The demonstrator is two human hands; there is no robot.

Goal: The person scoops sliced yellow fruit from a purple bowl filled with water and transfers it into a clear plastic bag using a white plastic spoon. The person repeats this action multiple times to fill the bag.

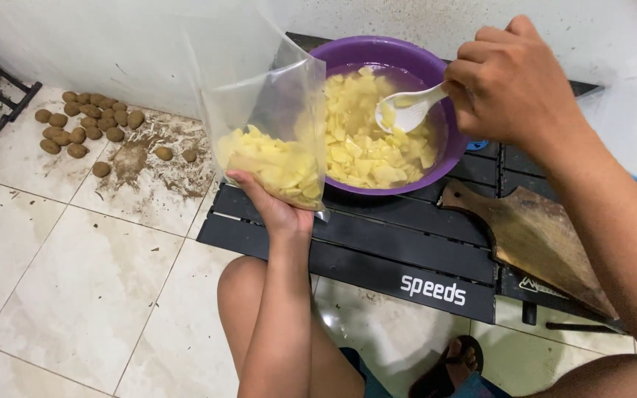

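Left grip (274,203) clasping bag (267,110) underneath, right grip (506,85) fisted on spoon (407,109), handle hidden

Bag (270,125) left of bowl (407,59); board (536,239) right, on table (377,258)

A single head-worn camera is looking steeply down from close above, facing forward over the person's knees onto a low black worktop (407,254) and the tiled floor (75,280).
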